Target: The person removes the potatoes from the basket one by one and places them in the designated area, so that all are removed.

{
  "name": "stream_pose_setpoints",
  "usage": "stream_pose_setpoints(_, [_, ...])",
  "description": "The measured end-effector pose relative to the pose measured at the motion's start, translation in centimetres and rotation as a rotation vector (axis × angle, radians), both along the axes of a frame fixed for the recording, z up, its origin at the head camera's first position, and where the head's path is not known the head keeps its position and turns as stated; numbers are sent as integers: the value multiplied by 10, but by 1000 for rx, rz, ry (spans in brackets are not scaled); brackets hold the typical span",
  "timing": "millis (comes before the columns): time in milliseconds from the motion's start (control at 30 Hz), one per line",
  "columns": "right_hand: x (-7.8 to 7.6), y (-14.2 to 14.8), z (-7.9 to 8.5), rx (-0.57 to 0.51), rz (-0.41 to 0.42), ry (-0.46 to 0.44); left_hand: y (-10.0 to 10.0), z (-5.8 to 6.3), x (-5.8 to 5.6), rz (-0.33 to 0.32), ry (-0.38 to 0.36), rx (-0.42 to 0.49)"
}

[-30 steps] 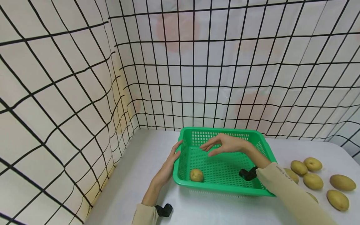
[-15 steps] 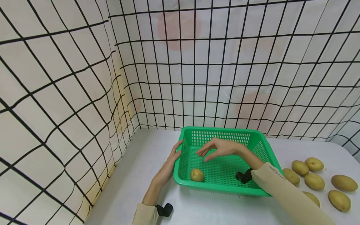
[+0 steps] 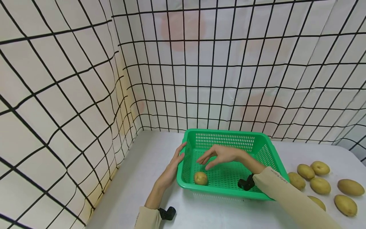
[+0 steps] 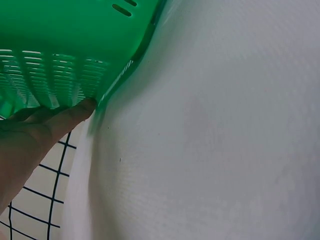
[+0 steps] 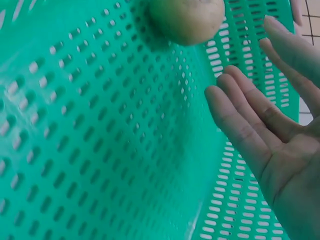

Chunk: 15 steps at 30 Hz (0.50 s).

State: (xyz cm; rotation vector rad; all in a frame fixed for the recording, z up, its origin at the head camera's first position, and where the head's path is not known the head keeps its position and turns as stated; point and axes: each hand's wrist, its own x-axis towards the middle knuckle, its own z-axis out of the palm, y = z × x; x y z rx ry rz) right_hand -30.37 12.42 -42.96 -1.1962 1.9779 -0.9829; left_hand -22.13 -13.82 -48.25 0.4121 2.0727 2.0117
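A green plastic basket with slotted walls stands on the white table. One potato lies inside it, in the near left corner; the right wrist view shows this potato at the top. My left hand touches the outside of the basket's left wall, fingers extended and fingertips at the rim. In the left wrist view, the thumb and fingers of that hand lie against the slotted wall. My right hand hovers over the basket's interior, behind the potato, holding nothing, with its fingers apart and loosely bent.
Several loose potatoes lie on the table to the right of the basket, some partly behind the right sleeve. Black netting over white sheeting rises behind the basket and along the left side.
My right hand has moved left and toward me inside the basket's outline, closer to the potato. The left hand stays on the basket's left wall. The view has shifted very slightly.
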Motion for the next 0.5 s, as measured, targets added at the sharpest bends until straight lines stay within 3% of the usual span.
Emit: stream_pose_setpoints(500, [2,-14,-13,43,21,-66,-2,1,1,3,-2,-9])
